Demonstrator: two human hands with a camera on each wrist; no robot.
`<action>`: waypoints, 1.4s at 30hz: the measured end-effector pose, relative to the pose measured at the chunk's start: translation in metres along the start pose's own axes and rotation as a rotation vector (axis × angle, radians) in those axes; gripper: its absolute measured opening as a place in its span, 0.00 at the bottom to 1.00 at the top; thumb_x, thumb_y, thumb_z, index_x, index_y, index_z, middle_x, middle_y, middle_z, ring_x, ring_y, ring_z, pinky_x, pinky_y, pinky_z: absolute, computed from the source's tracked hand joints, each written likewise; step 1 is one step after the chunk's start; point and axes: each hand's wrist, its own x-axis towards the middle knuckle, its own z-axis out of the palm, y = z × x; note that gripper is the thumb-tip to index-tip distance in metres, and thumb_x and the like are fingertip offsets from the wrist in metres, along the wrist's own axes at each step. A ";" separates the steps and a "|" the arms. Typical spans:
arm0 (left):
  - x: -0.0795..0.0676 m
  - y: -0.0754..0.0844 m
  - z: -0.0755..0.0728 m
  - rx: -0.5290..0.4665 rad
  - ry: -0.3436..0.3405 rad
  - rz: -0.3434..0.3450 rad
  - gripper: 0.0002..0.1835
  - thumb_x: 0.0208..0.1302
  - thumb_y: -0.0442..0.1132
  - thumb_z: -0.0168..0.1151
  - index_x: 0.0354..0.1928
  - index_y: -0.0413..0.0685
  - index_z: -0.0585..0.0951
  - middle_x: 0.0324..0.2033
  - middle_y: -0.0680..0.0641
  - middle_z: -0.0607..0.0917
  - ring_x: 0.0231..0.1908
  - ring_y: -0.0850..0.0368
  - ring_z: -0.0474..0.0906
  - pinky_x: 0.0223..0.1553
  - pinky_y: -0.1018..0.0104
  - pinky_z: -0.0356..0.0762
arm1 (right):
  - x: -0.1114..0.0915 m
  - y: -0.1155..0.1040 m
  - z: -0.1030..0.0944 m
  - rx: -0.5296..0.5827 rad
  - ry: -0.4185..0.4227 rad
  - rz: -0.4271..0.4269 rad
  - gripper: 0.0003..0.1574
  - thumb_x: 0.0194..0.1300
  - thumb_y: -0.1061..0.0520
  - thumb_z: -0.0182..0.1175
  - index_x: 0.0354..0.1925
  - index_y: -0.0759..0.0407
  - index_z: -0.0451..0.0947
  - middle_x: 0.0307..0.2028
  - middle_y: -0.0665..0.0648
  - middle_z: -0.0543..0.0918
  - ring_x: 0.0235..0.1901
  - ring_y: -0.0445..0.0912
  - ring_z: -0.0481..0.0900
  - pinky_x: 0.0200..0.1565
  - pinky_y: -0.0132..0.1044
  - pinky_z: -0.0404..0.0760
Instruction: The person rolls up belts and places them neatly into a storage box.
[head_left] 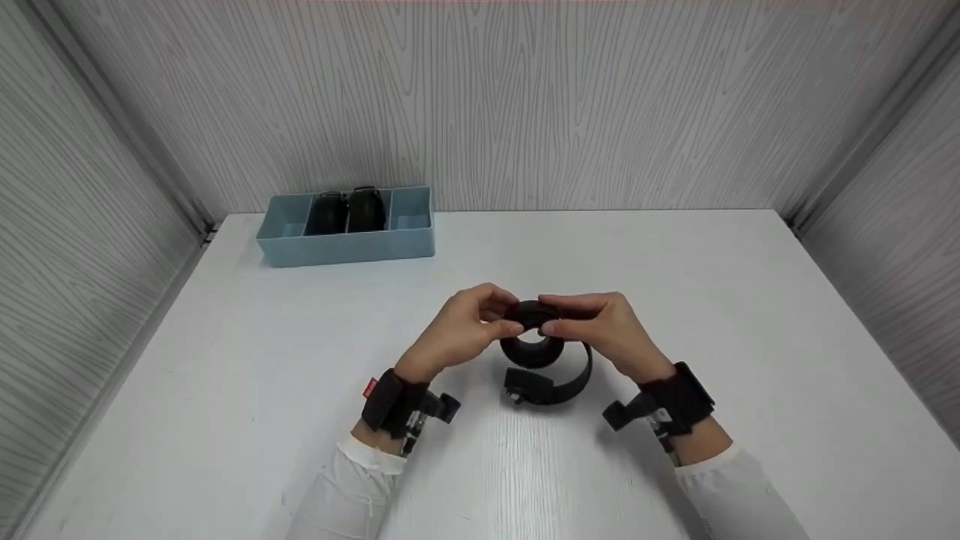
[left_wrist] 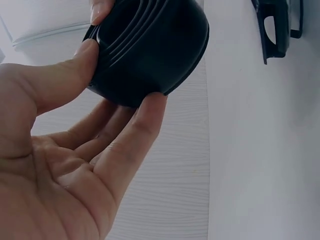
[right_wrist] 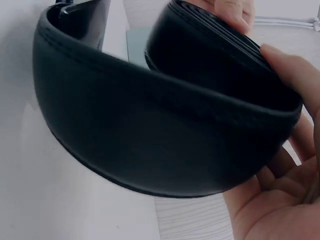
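Note:
A black belt (head_left: 532, 358) is wound into a coil with an open middle, held up over the white table. My left hand (head_left: 454, 334) pinches the coil's left side between thumb and fingers. On the opposite side, my right hand (head_left: 609, 336) grips it, thumb on the near edge. A loose length of belt (right_wrist: 150, 135) curves from the coil near the right fingers down to the buckle end (head_left: 529, 385), which sits low in front of the coil. Several wound layers show at the coil's edge (left_wrist: 145, 35) in the left wrist view.
A blue divided tray (head_left: 352, 249) stands at the back left of the table (head_left: 637, 255). Two black rounded items (head_left: 366, 210) sit side by side in its middle compartment. Wood-grain panels (head_left: 487, 105) close off the back and sides.

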 end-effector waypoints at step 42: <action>0.002 -0.001 -0.001 -0.091 0.105 -0.002 0.16 0.69 0.34 0.68 0.56 0.37 0.82 0.50 0.41 0.87 0.49 0.50 0.87 0.48 0.59 0.84 | 0.002 0.004 0.003 0.028 0.033 -0.034 0.31 0.62 0.57 0.76 0.62 0.61 0.83 0.55 0.61 0.87 0.51 0.52 0.87 0.52 0.43 0.85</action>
